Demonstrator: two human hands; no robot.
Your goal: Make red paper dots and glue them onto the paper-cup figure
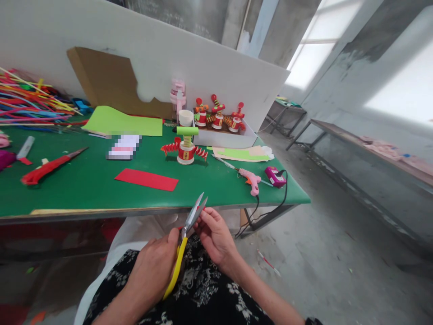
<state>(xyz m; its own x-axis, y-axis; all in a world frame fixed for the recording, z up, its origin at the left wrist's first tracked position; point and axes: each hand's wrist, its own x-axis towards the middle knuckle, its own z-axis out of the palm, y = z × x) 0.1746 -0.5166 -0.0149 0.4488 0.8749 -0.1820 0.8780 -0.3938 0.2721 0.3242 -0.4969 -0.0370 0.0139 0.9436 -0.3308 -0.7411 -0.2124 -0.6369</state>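
Observation:
My left hand is closed round a pair of scissors with yellow handles, its blades slightly apart and pointing up towards the table edge. My right hand pinches a small piece of red paper beside the blades; most of it is hidden by the fingers and scissors. Both hands are above my lap, in front of the green table. Beyond them lies a red paper strip. Behind it stands a paper-cup figure with folded red arms and a green roll on top.
A pink glue gun with a cord and a purple box lie on the right. Several similar figures stand in a white box. On the left are red-handled scissors, green paper and coloured pipe cleaners.

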